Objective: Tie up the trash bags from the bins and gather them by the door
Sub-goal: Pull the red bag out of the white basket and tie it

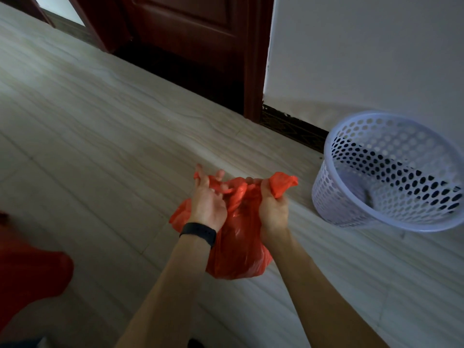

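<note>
A red plastic trash bag (236,249) hangs above the floor between my two hands. My left hand (208,202), with a black band on its wrist, grips one twisted handle of the bag. My right hand (272,207) is closed on the other handle, whose end sticks out to the right. The two handles cross at the bag's neck between my hands. A pale perforated plastic bin (386,169) stands by the wall to the right, with no bag in it.
A dark red wooden door (190,38) and its frame are straight ahead. A white wall (364,51) runs to the right of it. The floor is pale wood-look tile (88,136). Something red (30,280) lies at the lower left edge.
</note>
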### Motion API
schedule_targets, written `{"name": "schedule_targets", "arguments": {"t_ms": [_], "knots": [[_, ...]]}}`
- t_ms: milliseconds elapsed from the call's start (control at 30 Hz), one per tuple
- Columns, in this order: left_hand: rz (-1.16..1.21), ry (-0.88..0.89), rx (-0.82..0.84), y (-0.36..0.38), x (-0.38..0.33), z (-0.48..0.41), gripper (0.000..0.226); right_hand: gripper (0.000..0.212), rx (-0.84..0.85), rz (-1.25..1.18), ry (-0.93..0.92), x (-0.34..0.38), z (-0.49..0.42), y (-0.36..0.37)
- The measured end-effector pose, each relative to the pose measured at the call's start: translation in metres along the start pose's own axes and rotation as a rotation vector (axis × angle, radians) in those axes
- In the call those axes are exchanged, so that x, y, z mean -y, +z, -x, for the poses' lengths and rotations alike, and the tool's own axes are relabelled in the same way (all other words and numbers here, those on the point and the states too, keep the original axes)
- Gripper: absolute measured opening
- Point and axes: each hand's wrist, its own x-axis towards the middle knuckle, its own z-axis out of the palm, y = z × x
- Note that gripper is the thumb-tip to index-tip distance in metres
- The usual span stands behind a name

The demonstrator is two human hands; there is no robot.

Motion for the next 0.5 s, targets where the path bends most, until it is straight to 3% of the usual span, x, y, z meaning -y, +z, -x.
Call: {"name": "schedule_targets", "arguments": {"t_ms": [100, 200, 367, 500], "knots": [[0.136, 0.05, -0.102, 0.002, -0.006, -0.002, 0.027, 0.029, 0.03, -0.27, 0.098, 0.008, 0.0, -0.003], [0.164, 0.024, -0.086, 0.007, -0.028, 0.008, 0.027, 0.032, 0.075, -0.552, 0.165, 0.027, 0.001, -0.01], [-0.137, -0.002, 0.056, 0.009, -0.067, 0.023, 0.031, 0.033, 0.085, -0.295, 0.11, 0.038, 0.011, -0.02], [-0.276, -0.027, 0.01, -0.016, -0.075, 0.033, 0.031, 0.034, 0.029, -0.107, 0.131, 0.029, 0.001, -0.043]]}}
